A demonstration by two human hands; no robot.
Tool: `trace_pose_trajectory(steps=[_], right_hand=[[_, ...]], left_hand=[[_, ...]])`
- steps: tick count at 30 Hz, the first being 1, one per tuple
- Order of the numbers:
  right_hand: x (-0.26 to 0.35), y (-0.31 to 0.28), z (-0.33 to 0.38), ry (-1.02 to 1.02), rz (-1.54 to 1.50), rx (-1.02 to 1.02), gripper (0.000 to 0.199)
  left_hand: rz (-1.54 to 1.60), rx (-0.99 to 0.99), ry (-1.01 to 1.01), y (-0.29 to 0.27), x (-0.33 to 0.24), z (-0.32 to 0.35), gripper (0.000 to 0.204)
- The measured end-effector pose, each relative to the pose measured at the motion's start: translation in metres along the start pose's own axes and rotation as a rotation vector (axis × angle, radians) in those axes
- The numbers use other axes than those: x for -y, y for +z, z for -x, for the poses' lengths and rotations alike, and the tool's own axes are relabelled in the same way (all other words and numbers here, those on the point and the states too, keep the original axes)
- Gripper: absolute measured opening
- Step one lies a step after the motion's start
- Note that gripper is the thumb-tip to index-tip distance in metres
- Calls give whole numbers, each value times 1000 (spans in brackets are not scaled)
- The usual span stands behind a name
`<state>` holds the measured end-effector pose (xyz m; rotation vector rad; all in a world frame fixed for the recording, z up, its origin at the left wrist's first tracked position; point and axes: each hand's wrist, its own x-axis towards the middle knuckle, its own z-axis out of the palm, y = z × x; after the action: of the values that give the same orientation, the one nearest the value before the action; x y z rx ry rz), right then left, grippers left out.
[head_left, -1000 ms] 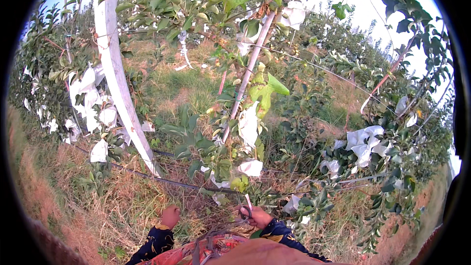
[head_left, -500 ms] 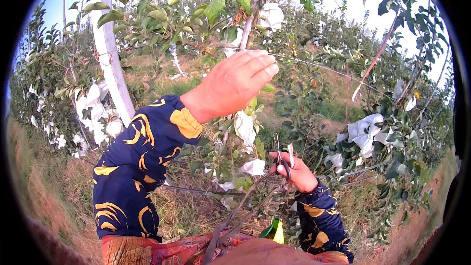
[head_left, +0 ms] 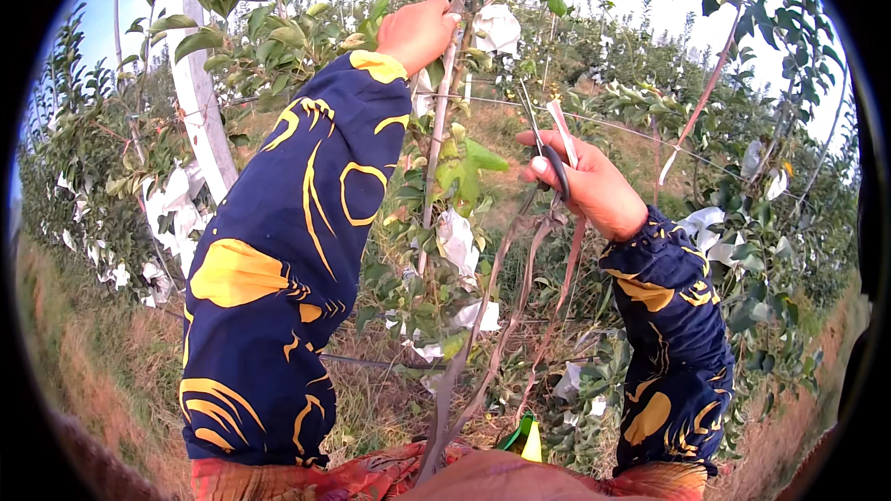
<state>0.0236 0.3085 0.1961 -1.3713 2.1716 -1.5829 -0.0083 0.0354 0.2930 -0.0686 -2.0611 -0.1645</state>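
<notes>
My left hand (head_left: 418, 34) is raised with its fingers curled closed against the thin trunk (head_left: 444, 97) of a young tree; the inside of the grip is hidden. My right hand (head_left: 594, 181) holds dark-handled scissors (head_left: 554, 167), blades pointing up. A pale flat strip (head_left: 562, 130) also sticks up from that hand. Long grey-brown straps (head_left: 506, 320) run from about the right hand down to my waist. A broad green leaf (head_left: 471, 161) hangs beside the trunk, between my hands. A white bag (head_left: 498, 30) hangs just right of my left hand.
A pale post (head_left: 198, 83) leans at the left. A wire (head_left: 594, 119) crosses behind the trunk. White bags (head_left: 176, 199) hang among the trees on the left, and another white bag (head_left: 458, 239) hangs low on the middle tree. Leafy branches (head_left: 780, 46) fill the right side.
My left hand has risen from in front of the trunk and closed against it higher up. The right hand has lifted the scissors and strip. A large leaf near the trunk's top no longer shows there.
</notes>
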Motion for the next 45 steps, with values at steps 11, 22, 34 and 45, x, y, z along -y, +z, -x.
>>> trace_pose_trajectory(steps=[11, 22, 34, 45], right_hand=[[56, -22, -129, 68, -33, 7, 37], [71, -23, -162, 121, 79, -62, 36], [56, -33, -168, 36, 204, -132, 33], [20, -5, -118, 216, 70, 254, 48]], left_hand=[[166, -36, -45, 1, 1, 11, 29], [251, -79, -79, -2, -3, 14, 27], [218, 12, -105, 8, -8, 27, 25], [76, -3, 441, 3, 51, 197, 8]])
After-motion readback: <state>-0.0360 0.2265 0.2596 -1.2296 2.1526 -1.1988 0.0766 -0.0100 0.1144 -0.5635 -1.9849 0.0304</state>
